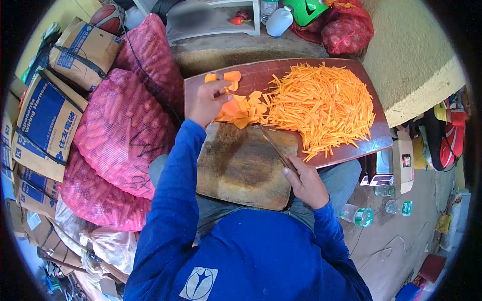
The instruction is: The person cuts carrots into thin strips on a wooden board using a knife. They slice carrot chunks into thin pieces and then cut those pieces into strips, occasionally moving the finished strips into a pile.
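My left hand (210, 102) is over the left part of a reddish-brown wooden board, beside a pile of thin carrot slices (242, 109). Its thumb and forefinger are a little apart, close to a few loose slices (232, 76); no slice shows held between them. My right hand (305, 183) is closed round the handle of a knife (273, 144), whose blade points up and left across a worn wooden chopping board (241, 165). To the right of the slices lies a large heap of carrot strips (324, 108) on the reddish-brown board (346, 157).
Pink mesh sacks (118, 130) of produce and cardboard boxes (50, 125) crowd the left side. A red mesh bag (347, 32) and a water jug (279, 22) stand at the back. Plastic bottles (362, 216) lie on the floor at right, near a concrete wall (416, 60).
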The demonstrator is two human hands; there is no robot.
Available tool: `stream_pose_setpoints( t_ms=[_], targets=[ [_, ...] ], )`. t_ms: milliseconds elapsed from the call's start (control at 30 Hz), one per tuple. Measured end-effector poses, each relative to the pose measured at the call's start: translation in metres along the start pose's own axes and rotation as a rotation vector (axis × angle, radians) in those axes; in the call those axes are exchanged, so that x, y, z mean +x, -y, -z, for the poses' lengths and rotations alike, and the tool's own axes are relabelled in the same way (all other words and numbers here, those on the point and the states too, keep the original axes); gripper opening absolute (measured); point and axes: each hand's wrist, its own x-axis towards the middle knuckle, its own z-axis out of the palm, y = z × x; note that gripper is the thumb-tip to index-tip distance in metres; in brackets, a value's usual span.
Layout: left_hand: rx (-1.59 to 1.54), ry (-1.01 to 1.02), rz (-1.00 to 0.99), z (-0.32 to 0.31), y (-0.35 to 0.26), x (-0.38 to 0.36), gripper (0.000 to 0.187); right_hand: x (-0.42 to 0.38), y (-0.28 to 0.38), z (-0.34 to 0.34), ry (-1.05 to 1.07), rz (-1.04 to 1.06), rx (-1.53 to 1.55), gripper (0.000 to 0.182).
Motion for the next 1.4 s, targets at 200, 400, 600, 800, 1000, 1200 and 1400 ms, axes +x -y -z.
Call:
stream_pose_setpoints(
  t_ms=[200, 400, 600, 800, 1000, 1200, 1400],
  targets=[
    [-0.028, 0.012, 0.089, -0.034, -0.032, -0.132, 0.035, 0.005, 0.012, 0.000, 0.014, 0.041, 0.012, 0.040],
    [0.232, -0.025, -0.067, -0.037, -0.059, -0.190, 0.044, 0.001, 0.020, 0.003, 0.041, 0.057, -0.034, 0.042],
    [0.322, 0.053, -0.143, -0.040, -0.057, -0.202, 0.042, -0.010, 0.037, -0.015, 0.170, 0.114, -0.021, 0.048],
    [0.485, 0.091, -0.178, -0.046, -0.055, -0.210, 0.045, -0.017, 0.051, -0.019, 0.348, -0.021, -0.073, 0.052],
    [0.537, 0.180, -0.239, -0.043, -0.057, -0.210, 0.053, -0.019, 0.059, -0.015, 0.379, -0.031, -0.182, 0.049],
    [0.423, 0.120, -0.240, -0.043, -0.058, -0.205, 0.045, 0.018, 0.059, -0.028, 0.447, -0.070, -0.153, 0.045],
    [0.403, 0.061, -0.237, -0.045, -0.058, -0.203, 0.039, 0.040, 0.051, -0.039, 0.405, 0.056, -0.120, 0.039]
  ],
)
